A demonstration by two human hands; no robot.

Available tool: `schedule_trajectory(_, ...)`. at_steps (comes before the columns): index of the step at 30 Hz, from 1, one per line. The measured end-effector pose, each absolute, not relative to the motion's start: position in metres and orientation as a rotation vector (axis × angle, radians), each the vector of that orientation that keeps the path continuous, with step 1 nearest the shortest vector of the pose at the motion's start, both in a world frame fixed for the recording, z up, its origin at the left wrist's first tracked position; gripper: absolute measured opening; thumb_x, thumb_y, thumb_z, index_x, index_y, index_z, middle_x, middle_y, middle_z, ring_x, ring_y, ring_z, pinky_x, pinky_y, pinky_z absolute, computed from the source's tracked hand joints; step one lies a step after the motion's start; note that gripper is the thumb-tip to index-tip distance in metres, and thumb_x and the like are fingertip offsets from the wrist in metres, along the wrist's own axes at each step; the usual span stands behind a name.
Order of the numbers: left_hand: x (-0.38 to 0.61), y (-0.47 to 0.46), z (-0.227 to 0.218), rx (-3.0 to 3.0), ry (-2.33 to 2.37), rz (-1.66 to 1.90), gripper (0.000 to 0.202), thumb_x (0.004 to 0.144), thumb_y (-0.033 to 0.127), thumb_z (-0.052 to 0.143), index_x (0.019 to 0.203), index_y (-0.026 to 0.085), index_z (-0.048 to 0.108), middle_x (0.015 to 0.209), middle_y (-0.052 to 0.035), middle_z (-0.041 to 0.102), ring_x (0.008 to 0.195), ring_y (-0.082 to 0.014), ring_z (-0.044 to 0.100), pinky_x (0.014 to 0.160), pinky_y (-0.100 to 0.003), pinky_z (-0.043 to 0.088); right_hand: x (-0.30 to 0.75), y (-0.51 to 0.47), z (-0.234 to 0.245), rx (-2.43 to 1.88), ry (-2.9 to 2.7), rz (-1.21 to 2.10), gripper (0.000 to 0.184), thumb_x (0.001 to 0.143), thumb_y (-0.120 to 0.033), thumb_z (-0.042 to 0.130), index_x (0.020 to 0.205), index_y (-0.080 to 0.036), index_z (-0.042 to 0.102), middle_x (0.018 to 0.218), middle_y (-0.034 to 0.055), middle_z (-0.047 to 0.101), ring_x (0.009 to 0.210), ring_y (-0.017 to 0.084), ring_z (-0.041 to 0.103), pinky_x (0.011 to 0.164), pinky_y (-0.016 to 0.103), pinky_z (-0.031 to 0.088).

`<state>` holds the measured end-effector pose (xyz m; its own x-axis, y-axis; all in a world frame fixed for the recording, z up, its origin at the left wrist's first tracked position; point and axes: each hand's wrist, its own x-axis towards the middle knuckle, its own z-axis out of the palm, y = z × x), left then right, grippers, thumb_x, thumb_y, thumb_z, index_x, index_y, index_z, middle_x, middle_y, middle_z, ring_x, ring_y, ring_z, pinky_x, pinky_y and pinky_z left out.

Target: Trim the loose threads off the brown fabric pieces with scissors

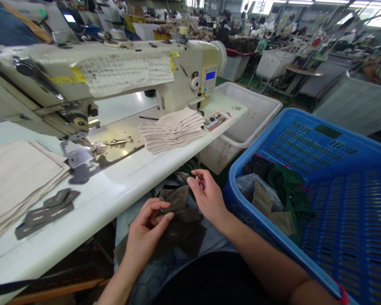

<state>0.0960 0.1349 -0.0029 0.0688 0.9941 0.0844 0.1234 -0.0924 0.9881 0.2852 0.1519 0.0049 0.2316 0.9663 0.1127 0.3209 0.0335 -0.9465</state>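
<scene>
Toward six o'clock, over my lap and below the edge of the white table (114, 188), lies the dark brown cloth (184, 231), layered and rumpled. I judge it light and soft, with a little body where the layers double, so it should droop from any spot I hold; it looks matt rather than slippery, and hardly fragile. A doubled fold seems the best place to take it, pressed flat between thumb and fingertips. My left hand (144, 231), at seven o'clock, has that sort of grip: thumb and forefinger drawn together on a fold, the other fingers curled beneath. My right hand (209, 199), at five, has thumb and forefinger closed on a slim tool (200, 180) slanting toward eleven; whether this hand also touches the cloth I cannot tell. Between three and four stands the blue basket (260, 221); at ten, the sewing machine (120, 51).
</scene>
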Motion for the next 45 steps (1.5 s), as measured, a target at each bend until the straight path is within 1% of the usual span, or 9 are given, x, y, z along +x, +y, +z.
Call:
schedule_trajectory(4,0.1,0.134,-0.001,1.317,1.166,1.247,0.017,0.072,0.029,0.084,0.088,0.025,0.079,0.093,-0.001,0.063,0.083,-0.0138,0.067,0.069,-0.018,0.059,0.281,0.133,0.025,-1.179,-1.643,0.849,0.018,0.096,-0.034,0.063,0.106,-0.021,0.068,0.089,0.0021,0.066,0.078,0.015,0.064,0.072,0.025,0.051)
schedule_trajectory(8,0.101,0.127,0.003,1.238,1.148,1.236,0.023,0.073,0.029,0.086,0.095,0.028,0.081,0.1,-0.002,0.066,0.095,-0.0163,0.068,0.08,-0.02,0.059,0.272,0.125,0.023,-1.114,-1.81,0.713,0.014,0.097,-0.023,0.061,0.108,-0.02,0.07,0.097,0.0042,0.069,0.086,0.015,0.066,0.075,0.025,0.05)
schedule_trajectory(11,0.099,0.121,0.006,1.168,1.183,1.197,0.026,0.079,0.035,0.081,0.104,0.029,0.081,0.109,-0.0033,0.065,0.103,-0.018,0.066,0.086,-0.022,0.059,0.271,0.128,0.016,-1.124,-1.796,0.665,0.01,0.099,-0.025,0.06,0.1,-0.019,0.068,0.093,0.0044,0.068,0.083,0.016,0.066,0.071,0.024,0.049)
schedule_trajectory(15,0.098,0.119,0.006,1.177,1.202,1.173,0.026,0.085,0.041,0.075,0.107,0.03,0.081,0.113,-0.0053,0.062,0.109,-0.023,0.065,0.085,-0.027,0.062,0.271,0.131,0.013,-1.132,-1.818,0.673,0.011,0.099,-0.025,0.057,0.093,-0.02,0.065,0.089,0.0031,0.066,0.079,0.015,0.064,0.068,0.024,0.046)
schedule_trajectory(24,0.103,0.126,0.004,1.339,1.193,1.194,0.028,0.087,0.044,0.071,0.11,0.03,0.08,0.108,-0.0064,0.065,0.103,-0.0239,0.067,0.077,-0.031,0.064,0.268,0.133,0.014,-1.237,-1.647,0.869,0.01,0.096,-0.026,0.058,0.089,-0.021,0.062,0.085,0.0009,0.063,0.075,0.015,0.059,0.069,0.025,0.045)
schedule_trajectory(30,0.099,0.127,-0.002,1.476,1.29,1.253,0.023,0.086,0.042,0.073,0.102,0.027,0.082,0.11,-0.0068,0.068,0.11,-0.0223,0.067,0.095,-0.031,0.056,0.268,0.136,0.019,-1.221,-1.566,0.931,0.007,0.093,-0.026,0.061,0.089,-0.02,0.064,0.086,0.0011,0.064,0.075,0.015,0.058,0.069,0.025,0.046)
schedule_trajectory(36,0.096,0.126,-0.008,1.371,1.271,1.278,0.022,0.084,0.043,0.075,0.095,0.025,0.082,0.11,-0.0072,0.068,0.103,-0.0216,0.069,0.083,-0.028,0.06,0.266,0.138,0.021,-1.22,-1.491,1.047,0.006,0.089,-0.024,0.064,0.086,-0.02,0.064,0.082,-0.0003,0.062,0.074,0.014,0.058,0.069,0.025,0.046)
schedule_trajectory(41,0.092,0.127,-0.012,1.244,1.291,1.262,0.028,0.077,0.045,0.08,0.093,0.022,0.082,0.111,-0.0086,0.066,0.106,-0.0244,0.068,0.083,-0.03,0.061,0.267,0.135,0.024,-1.227,-1.48,1.157,0.008,0.09,-0.027,0.063,0.092,-0.02,0.065,0.088,0.0012,0.066,0.076,0.015,0.062,0.07,0.026,0.048)
schedule_trajectory(45,0.095,0.129,-0.006,1.341,1.27,1.286,0.023,0.078,0.038,0.079,0.095,0.023,0.081,0.105,-0.0065,0.067,0.099,-0.02,0.069,0.082,-0.025,0.057,0.275,0.125,0.035,-1.247,-1.58,1.127,0.021,0.101,-0.035,0.052,0.114,-0.021,0.06,0.102,0.0042,0.071,0.088,0.018,0.066,0.079,0.03,0.05)
